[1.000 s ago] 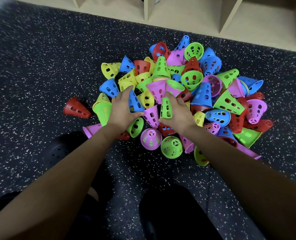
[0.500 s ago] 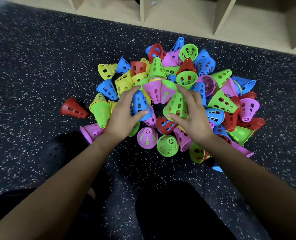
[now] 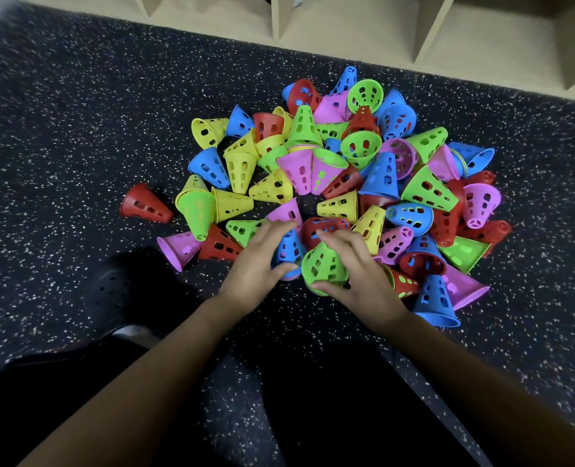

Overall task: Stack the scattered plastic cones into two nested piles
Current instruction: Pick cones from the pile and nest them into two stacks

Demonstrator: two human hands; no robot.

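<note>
Both hands have pulled back to the near edge of the pile since half a second ago, and each brought its cone along.

Head view: the left hand (image 3: pixel 257 264) has its fingers and thumb curled round a blue cone (image 3: pixel 287 249). The right hand (image 3: pixel 360 278) grips a green cone (image 3: pixel 323 266). The two cones sit side by side, pretty much touching. The rest of the cone pile (image 3: pixel 346 170) is a jumble on the dark speckled floor (image 3: pixel 77 112), with one red cone (image 3: pixel 144 204) lying on its own off to the left. A wooden shelf unit (image 3: pixel 363 28) runs along the far edge.
</note>
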